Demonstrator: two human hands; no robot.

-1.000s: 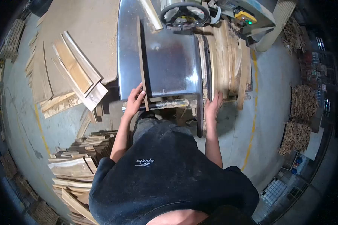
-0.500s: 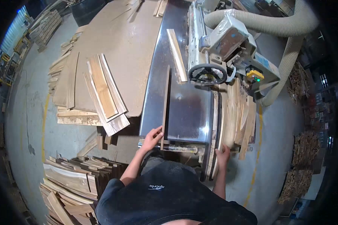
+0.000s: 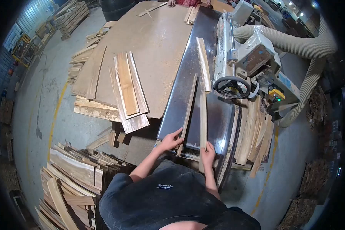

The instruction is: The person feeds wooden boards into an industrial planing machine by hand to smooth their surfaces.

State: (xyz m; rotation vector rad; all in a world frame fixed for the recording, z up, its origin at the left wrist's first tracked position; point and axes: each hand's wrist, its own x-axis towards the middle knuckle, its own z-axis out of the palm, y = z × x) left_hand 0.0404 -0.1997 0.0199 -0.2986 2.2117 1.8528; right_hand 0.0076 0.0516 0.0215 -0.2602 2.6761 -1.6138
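On the dark metal machine table [image 3: 173, 119], a narrow brown wooden strip [image 3: 189, 107] stands on its edge, running away from me. My left hand [image 3: 171, 142] is closed at its near end, thumb and fingers at its sides. Beside it, a paler wooden strip [image 3: 203, 119] lies roughly parallel, its near end reaching past the table's front edge. My right hand [image 3: 208, 154] grips this strip near that end. Farther up the table, another light strip [image 3: 204, 65] rests close to the machine's handwheel [image 3: 232, 87].
A ribbed hose [image 3: 287, 40] loops over the machine at right. Long boards [image 3: 251, 128] are stacked along the table's right side. Several boards [image 3: 127, 86] lie on the brown panel [image 3: 157, 50] at left. Stacked wood [image 3: 74, 168] stands low left. Another person's hand [image 3: 171, 2] shows at the far edge.
My right hand has moved left from the stack at the table's side, and a pale strip is now in it on the table. The view has shifted; another person's hands appear at the far end.
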